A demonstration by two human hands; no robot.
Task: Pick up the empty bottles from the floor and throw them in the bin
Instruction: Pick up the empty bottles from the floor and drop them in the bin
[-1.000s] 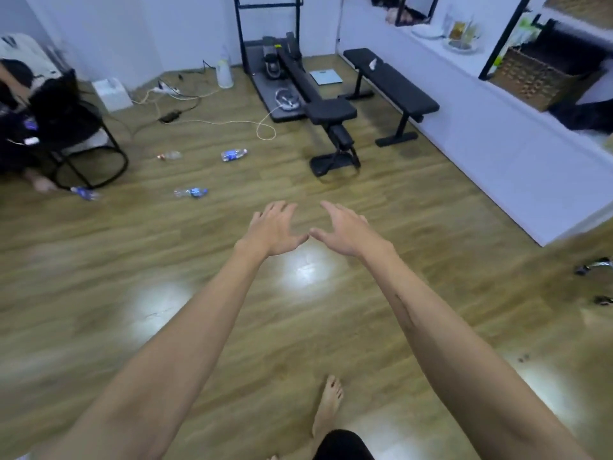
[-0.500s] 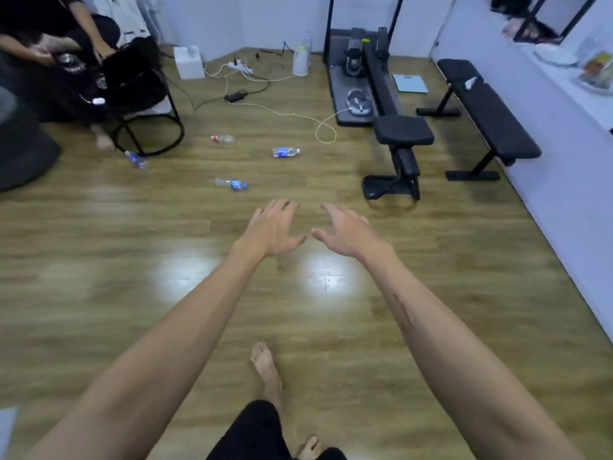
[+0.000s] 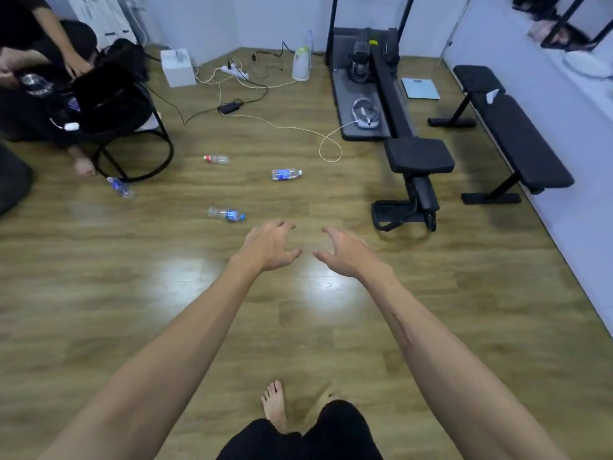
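Observation:
Several clear plastic bottles lie on the wooden floor ahead of me. The nearest, a blue-labelled bottle, lies just beyond and left of my left hand. Farther off are a second blue-labelled bottle, a red-capped bottle, and one bottle by a chair's ring base. My right hand is stretched out beside the left. Both hands hold nothing, fingers apart and curled. No bin is recognisable in view.
A seated person and a black chair occupy the far left. Cables and a power strip run across the back floor. A weight bench and a flat black bench stand right, along a white wall.
The view has swung left and moved forward, so the bottles are closer. My fingers have curled more. Both arms stay stretched out in front.

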